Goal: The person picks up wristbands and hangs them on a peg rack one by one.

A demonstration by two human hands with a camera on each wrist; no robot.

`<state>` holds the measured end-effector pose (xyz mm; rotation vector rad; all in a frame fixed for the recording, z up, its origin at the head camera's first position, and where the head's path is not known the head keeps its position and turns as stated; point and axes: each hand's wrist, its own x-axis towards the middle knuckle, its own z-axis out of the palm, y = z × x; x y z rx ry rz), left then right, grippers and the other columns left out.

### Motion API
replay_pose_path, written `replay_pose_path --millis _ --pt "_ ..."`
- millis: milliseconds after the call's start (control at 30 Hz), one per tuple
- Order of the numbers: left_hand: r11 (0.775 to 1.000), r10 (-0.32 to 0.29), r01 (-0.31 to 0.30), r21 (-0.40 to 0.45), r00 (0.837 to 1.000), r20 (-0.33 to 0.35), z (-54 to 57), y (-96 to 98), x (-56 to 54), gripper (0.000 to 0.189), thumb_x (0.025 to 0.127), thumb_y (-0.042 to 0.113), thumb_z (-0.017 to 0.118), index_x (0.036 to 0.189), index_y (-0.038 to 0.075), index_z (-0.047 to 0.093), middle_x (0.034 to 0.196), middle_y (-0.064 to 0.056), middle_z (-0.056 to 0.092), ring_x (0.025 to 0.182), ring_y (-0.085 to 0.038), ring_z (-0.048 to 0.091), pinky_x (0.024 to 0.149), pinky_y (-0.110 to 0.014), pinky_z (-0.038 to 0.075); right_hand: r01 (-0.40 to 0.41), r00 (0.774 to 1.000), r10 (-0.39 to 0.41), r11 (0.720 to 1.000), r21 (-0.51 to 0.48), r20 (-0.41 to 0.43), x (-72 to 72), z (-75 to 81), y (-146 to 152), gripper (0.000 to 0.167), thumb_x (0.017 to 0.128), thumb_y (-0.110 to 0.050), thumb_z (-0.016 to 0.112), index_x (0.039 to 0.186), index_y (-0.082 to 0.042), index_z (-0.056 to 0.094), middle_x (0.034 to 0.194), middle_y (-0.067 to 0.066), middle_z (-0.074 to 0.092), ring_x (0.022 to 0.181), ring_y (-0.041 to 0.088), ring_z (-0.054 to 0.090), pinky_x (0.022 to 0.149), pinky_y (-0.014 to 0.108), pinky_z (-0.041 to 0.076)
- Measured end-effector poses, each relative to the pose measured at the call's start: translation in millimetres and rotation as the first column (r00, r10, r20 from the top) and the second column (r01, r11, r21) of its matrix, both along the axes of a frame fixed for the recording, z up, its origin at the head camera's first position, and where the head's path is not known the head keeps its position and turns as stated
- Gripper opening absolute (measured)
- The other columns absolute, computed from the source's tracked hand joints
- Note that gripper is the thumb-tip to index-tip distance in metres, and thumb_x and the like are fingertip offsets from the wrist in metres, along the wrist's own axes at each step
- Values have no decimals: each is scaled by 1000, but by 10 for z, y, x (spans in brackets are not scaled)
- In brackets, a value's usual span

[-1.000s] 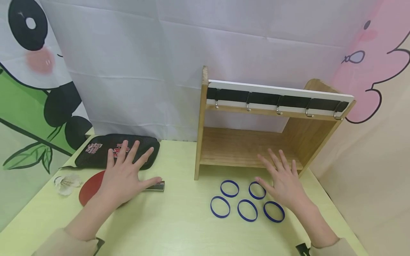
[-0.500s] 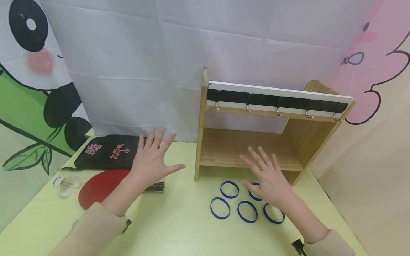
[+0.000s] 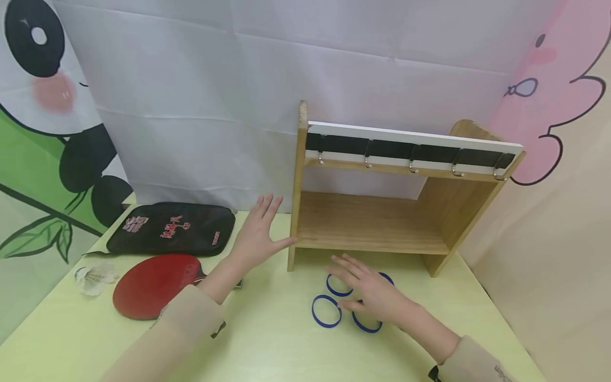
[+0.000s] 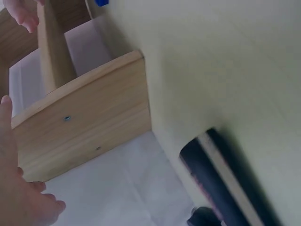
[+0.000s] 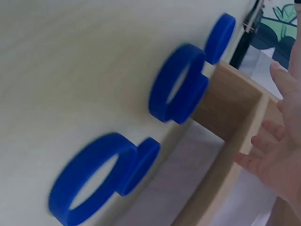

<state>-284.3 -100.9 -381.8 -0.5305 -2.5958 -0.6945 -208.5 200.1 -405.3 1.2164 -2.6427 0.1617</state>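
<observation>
My left hand (image 3: 258, 236) is held over the table with fingers spread and holds nothing. Its thumb overlaps the left side of a small wooden shelf (image 3: 372, 217) in the head view. The right hand (image 3: 377, 292), fingers loosely extended, hovers above several blue rings (image 3: 313, 312) and covers parts of them. Seen from the right wrist, the blue rings (image 5: 70, 181) lie on the table apart from the fingers. A row of small metal hooks (image 3: 412, 168) hangs along the shelf's front upper board.
A red table tennis paddle (image 3: 155, 286) lies at left, its handle partly behind the left forearm. Beyond it is a black case (image 3: 191, 233) with red lettering. A white shuttlecock (image 3: 93, 278) sits near the table's left edge. A pale cloth (image 3: 205, 106) hangs behind.
My left hand has moved right, from over the paddle and case toward the shelf's left side. The right hand has moved left and nearer, over the rings. Rings, shelf and paddle stay put.
</observation>
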Motion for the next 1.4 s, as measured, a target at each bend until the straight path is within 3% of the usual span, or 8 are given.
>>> replay_pose_path --millis 133,300,433,533,767,967,1267,1400 --pt "991 -49 46 126 999 23 -96 101 -65 100 77 55 71 153 22 15 157 -6 19 144 -29 14 112 -55 30 -42 998 42 999 6 53 -25 -115 -58 70 84 -39 69 144 -18 39 146 4 42 134 23 39 107 49 42" --pt "971 -101 89 221 994 40 -203 179 -144 97 81 49 70 153 29 7 158 -3 17 143 -26 20 115 -50 29 -60 982 64 998 -27 177 -66 -187 -117 62 85 -37 68 140 -18 46 135 -1 52 125 19 47 105 41 45" --pt "952 -150 148 268 989 -15 -262 221 -186 93 83 40 71 153 25 11 156 -5 24 140 -28 29 114 -47 32 -41 960 45 999 -19 277 -108 -245 -158 55 87 -35 66 138 -19 49 129 -4 56 120 16 49 100 36 49" --pt "923 -198 212 323 977 -74 -306 256 -214 91 82 30 74 152 18 17 152 -9 32 135 -28 37 107 -44 42 -39 951 42 999 -15 307 -139 -292 -180 48 89 -32 65 133 -19 55 119 -6 59 109 10 52 92 28 52" --pt "848 -269 292 442 956 -115 -422 277 -240 91 80 17 76 152 23 20 151 -6 33 127 -30 46 88 -41 57 -49 949 73 995 -85 308 -217 -353 -245 26 87 -17 68 113 -12 67 97 -6 61 86 5 54 73 13 51" --pt "812 -273 286 510 957 -101 -451 291 -213 89 78 11 76 150 25 25 143 -11 41 121 -32 52 83 -41 58 -27 958 55 994 -103 283 -260 -409 -307 12 85 -14 71 97 -13 70 90 -5 65 79 3 55 68 11 51" --pt "799 -244 239 551 967 -67 -444 320 -184 88 78 8 76 149 29 28 139 -12 44 119 -32 53 84 -44 58 14 953 19 994 -104 303 -242 -372 -346 4 83 -13 72 82 -16 69 78 -10 59 69 -1 48 58 9 46" --pt "809 -232 229 541 971 -64 -454 321 -180 88 79 10 76 149 29 27 140 -11 44 119 -31 54 84 -40 58 6 945 38 991 -132 326 -224 -341 -345 4 83 -13 72 83 -15 68 78 -11 58 69 -1 48 58 9 46"
